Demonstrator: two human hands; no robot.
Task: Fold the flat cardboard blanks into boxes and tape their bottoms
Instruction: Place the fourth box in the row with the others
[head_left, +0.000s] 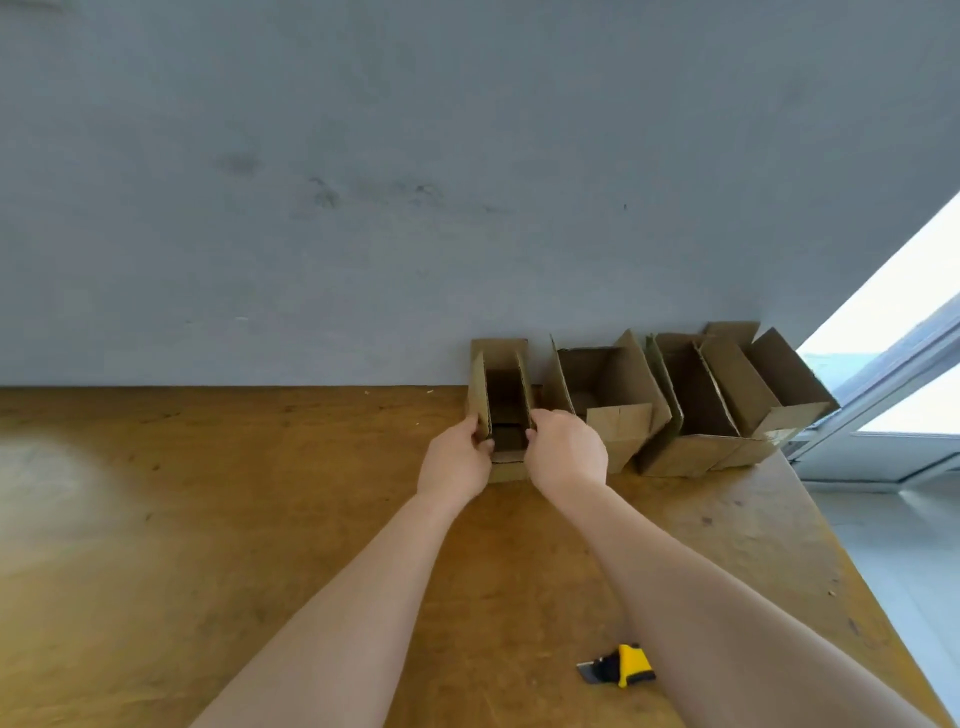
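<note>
A small open-topped cardboard box (503, 400) stands upright on the wooden table (260, 519) against the grey wall, its flaps pointing up. My left hand (453, 458) grips the box's left side wall near the front corner. My right hand (566, 452) grips its right side wall, thumb at the rim. Both arms reach forward from the bottom of the view. To the right, three more folded boxes stand in a row along the wall: one (608, 400) beside the held box, then two (691, 410) (763, 395) close together.
A yellow and black tape cutter (621, 666) lies on the table near my right forearm. The table's right edge runs diagonally at the right, with a window (893, 364) and pale floor beyond it. The grey wall (363, 208) closes off the back.
</note>
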